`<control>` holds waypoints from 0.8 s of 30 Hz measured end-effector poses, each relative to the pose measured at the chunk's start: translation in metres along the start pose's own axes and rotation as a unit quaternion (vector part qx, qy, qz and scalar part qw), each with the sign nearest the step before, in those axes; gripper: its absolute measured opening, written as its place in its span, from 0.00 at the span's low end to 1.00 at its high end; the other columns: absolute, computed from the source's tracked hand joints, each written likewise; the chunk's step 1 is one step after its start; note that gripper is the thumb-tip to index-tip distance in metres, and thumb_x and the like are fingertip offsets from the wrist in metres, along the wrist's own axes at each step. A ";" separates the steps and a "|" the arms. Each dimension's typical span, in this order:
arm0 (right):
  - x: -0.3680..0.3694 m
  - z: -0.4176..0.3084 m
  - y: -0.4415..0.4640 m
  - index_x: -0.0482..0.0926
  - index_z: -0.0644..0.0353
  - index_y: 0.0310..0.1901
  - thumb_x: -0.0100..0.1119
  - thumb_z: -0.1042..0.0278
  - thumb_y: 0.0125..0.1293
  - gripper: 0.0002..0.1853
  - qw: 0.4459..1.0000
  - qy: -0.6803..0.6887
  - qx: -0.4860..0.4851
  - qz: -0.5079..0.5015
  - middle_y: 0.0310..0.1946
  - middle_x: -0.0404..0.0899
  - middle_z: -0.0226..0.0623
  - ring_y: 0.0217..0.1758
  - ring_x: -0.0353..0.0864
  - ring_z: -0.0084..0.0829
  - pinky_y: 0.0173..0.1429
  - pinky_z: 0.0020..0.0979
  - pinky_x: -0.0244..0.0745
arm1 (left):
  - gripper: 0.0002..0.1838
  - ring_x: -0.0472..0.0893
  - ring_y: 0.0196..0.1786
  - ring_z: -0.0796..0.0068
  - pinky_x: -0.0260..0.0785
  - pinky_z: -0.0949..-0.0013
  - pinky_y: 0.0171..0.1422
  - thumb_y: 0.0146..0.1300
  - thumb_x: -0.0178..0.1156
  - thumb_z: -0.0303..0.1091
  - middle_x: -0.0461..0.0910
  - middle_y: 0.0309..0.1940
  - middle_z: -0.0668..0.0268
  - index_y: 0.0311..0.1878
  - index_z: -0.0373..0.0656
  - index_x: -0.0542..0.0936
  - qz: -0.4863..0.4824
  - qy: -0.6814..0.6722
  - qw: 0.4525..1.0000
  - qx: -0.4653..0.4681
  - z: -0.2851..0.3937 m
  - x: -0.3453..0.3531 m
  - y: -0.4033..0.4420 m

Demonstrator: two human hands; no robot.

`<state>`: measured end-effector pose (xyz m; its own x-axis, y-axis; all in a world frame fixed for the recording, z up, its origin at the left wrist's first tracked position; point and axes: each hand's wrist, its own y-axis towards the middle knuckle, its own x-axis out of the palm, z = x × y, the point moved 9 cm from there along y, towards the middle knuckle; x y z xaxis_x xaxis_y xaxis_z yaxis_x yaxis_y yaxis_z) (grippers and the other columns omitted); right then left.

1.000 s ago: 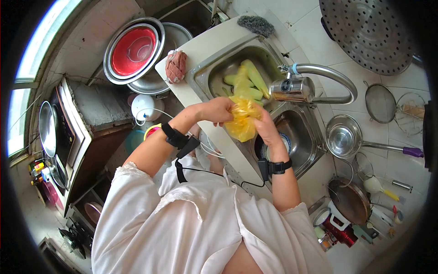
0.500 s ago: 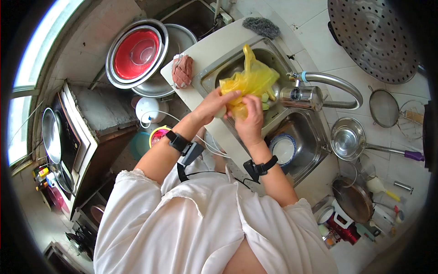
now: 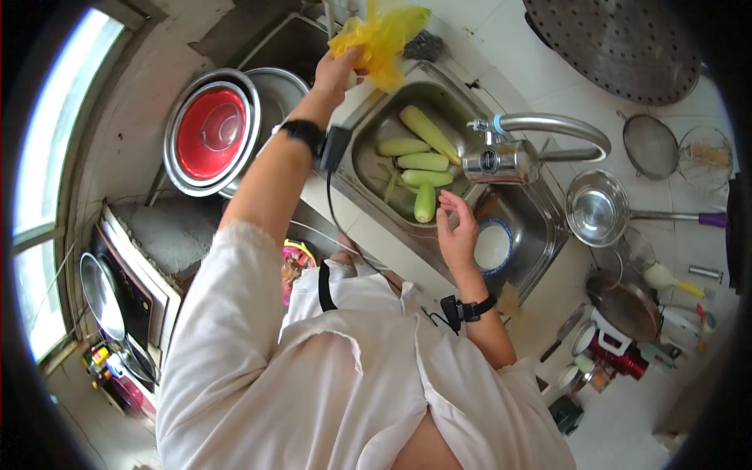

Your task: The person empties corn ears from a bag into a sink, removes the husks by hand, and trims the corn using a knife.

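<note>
My left hand (image 3: 337,74) is stretched out beyond the sink's far left corner, its fingers closed on a crumpled yellow plastic bag (image 3: 377,43). Something small and pale shows beside that palm; I cannot make out what it is. Several long pale green vegetables (image 3: 424,161) lie in the left basin of the steel sink (image 3: 368,192). One of them (image 3: 424,205) points toward me, close to my right hand (image 3: 459,231). That hand hovers over the sink's near edge with fingers apart and nothing in it.
A blue-rimmed white bowl (image 3: 493,249) sits in the right basin. The steel faucet (image 3: 501,162) arches over the sink's back. A saucepan (image 3: 597,207) and a strainer (image 3: 650,146) are at the right. Nested basins with a red one (image 3: 210,131) stand at the left.
The yellow bag has gone from above the left basin up and left in my left hand, exposing the vegetables. My right hand has let go of the bag and moved toward me.
</note>
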<state>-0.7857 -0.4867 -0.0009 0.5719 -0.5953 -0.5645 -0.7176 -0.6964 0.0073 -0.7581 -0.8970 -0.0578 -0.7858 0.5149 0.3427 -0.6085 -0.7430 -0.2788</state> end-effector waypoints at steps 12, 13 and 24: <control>-0.103 0.091 0.007 0.82 0.61 0.59 0.58 0.73 0.76 0.13 0.983 0.002 0.075 0.168 0.46 0.90 0.41 0.48 0.89 0.31 0.54 0.32 0.82 | 0.49 0.85 0.34 0.71 0.80 0.67 0.37 0.57 0.76 0.61 0.86 0.43 0.60 0.76 0.46 0.69 -0.017 0.474 0.878 -0.067 0.003 0.006 -0.021; -0.119 0.103 0.018 0.81 0.61 0.60 0.57 0.70 0.77 0.14 0.977 -0.002 0.094 0.189 0.48 0.89 0.41 0.49 0.88 0.30 0.55 0.32 0.81 | 0.49 0.85 0.34 0.71 0.80 0.67 0.37 0.57 0.76 0.61 0.86 0.43 0.60 0.76 0.46 0.69 -0.019 0.473 0.878 -0.067 0.002 0.005 -0.026; -0.181 0.208 0.180 0.83 0.61 0.58 0.65 0.49 0.73 0.24 0.918 0.214 0.283 0.176 0.46 0.88 0.36 0.46 0.83 0.23 0.50 0.28 0.78 | 0.26 0.81 0.36 0.73 0.77 0.73 0.38 0.77 0.58 0.47 0.82 0.54 0.57 0.68 0.36 0.76 -0.015 -0.124 0.975 -0.182 -0.047 0.009 -0.110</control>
<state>-1.1011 -0.4205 -0.0694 0.2828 -0.9306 -0.2325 -0.9101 -0.1837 -0.3714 -0.7040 -0.7906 -0.0663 -0.7432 0.3807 0.5501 -0.6656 -0.5044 -0.5501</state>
